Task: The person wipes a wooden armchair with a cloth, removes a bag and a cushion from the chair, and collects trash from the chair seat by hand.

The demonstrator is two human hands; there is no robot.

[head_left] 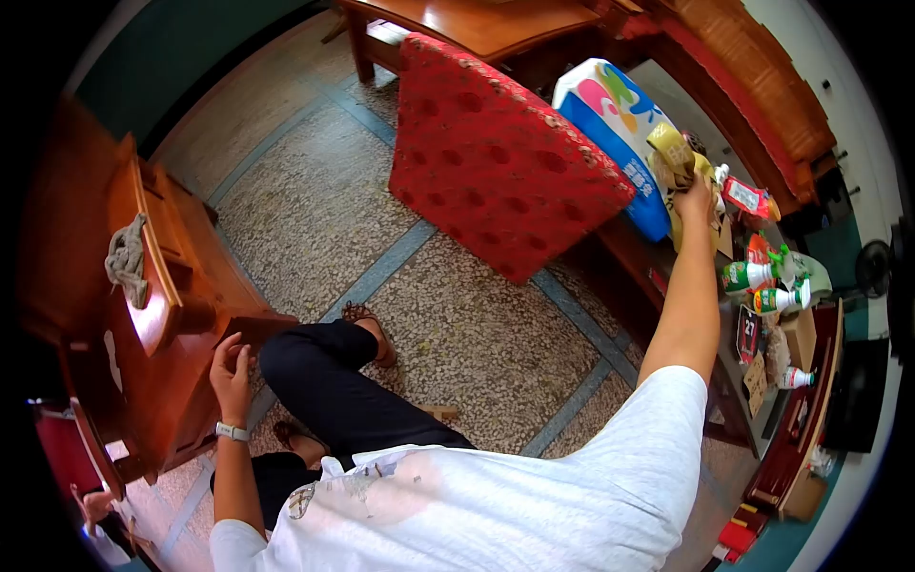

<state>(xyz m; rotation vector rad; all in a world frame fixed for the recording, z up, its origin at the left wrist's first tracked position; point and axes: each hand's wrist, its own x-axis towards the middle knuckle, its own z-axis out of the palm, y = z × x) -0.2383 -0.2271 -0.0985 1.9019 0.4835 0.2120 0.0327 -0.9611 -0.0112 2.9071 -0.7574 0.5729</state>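
My right hand [696, 197] is stretched out to the cluttered table at the right. Its fingers are closed at a crumpled yellow-gold item [673, 151] whose kind I cannot make out. Just beyond the hand stands a blue and white package [620, 119] with coloured shapes. My left hand [230, 379], with a watch at the wrist, hangs beside my knee near the wooden furniture. Its fingers are loosely bent and apart, with nothing in them. A red patterned cushion [500, 157] leans upright against the table's side.
Several spray bottles [777, 297], a red packet [746, 196] and a small white bottle [797, 378] crowd the right-hand table. At the left, a grey cloth [127, 260] hangs over a wooden chair [157, 315]. A wooden table [477, 24] stands at the back on the speckled floor [315, 172].
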